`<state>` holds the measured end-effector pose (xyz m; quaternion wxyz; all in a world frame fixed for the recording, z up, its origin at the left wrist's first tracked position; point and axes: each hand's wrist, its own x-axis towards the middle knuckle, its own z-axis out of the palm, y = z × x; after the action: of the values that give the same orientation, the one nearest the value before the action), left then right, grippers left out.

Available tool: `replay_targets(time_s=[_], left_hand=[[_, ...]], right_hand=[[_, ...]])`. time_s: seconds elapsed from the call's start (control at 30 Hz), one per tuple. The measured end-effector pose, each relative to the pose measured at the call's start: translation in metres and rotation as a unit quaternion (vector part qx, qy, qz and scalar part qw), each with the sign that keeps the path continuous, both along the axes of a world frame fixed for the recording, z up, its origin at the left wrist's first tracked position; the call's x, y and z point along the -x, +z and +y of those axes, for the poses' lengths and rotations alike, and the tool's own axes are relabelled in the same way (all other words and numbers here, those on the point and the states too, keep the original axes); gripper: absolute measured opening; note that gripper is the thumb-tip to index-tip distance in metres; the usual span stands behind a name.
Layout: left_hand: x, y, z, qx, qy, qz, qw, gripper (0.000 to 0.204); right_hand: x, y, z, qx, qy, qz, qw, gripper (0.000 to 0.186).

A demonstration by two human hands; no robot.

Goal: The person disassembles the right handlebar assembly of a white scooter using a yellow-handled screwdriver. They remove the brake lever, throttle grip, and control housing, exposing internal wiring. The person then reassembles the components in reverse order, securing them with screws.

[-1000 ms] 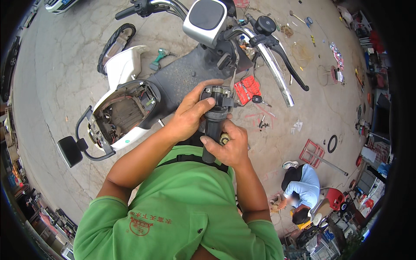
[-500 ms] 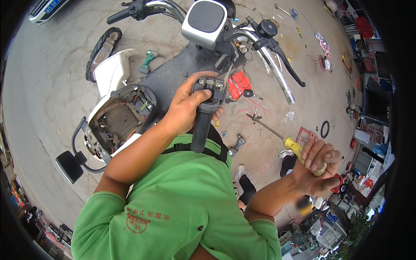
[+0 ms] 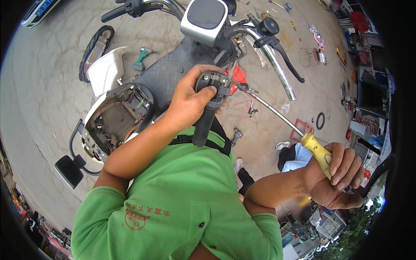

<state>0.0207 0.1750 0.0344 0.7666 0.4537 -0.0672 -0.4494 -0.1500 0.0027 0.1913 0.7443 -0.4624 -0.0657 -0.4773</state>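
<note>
My left hand (image 3: 188,102) is closed around a throttle grip with a switch housing, held off the bare chrome handlebar (image 3: 269,56). The black grip (image 3: 202,130) hangs down toward my waist. On top, the housing (image 3: 214,82) faces up with its inside showing, and my thumb presses on it. Farther right, my right hand (image 3: 340,173) is wrapped round the yellow handle of a long screwdriver (image 3: 317,149). Its metal shaft slants up and left, the tip end near the housing's right side. Whether the tip touches it, I cannot tell.
A scooter stands ahead, its dark footboard (image 3: 167,65) and opened compartment (image 3: 117,119) to the left. A green drill (image 3: 141,58), a white panel (image 3: 107,71) and a red tool case (image 3: 236,76) lie on the ground. Another person's shoe (image 3: 283,145) is at right.
The screwdriver's tip end has come up and left, closer to the housing, while my right hand has moved right and down. My left hand still holds the throttle grip.
</note>
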Motion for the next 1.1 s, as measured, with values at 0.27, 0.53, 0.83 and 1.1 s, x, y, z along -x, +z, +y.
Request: replay_targets(time_s=[0.27,0.53,0.83,1.1], left_hand=[[-0.003,0.011,-0.006,-0.027,0.016,-0.024,0.999,0.041],[-0.006,0.009,-0.006,-0.033,0.008,-0.065,0.997,0.04],[-0.008,0.008,-0.004,-0.041,0.004,-0.088,0.995,0.039],[-0.001,-0.003,-0.003,-0.076,0.043,-0.215,0.973,0.038]], right_hand=[[-0.006,-0.002,-0.002,0.015,0.03,0.001,0.999,0.041],[-0.01,0.001,0.001,0.02,0.02,0.001,1.0,0.041],[-0.014,-0.002,-0.001,0.018,0.015,-0.001,1.0,0.041],[-0.011,-0.014,0.0,0.065,-0.078,0.002,0.995,0.04]])
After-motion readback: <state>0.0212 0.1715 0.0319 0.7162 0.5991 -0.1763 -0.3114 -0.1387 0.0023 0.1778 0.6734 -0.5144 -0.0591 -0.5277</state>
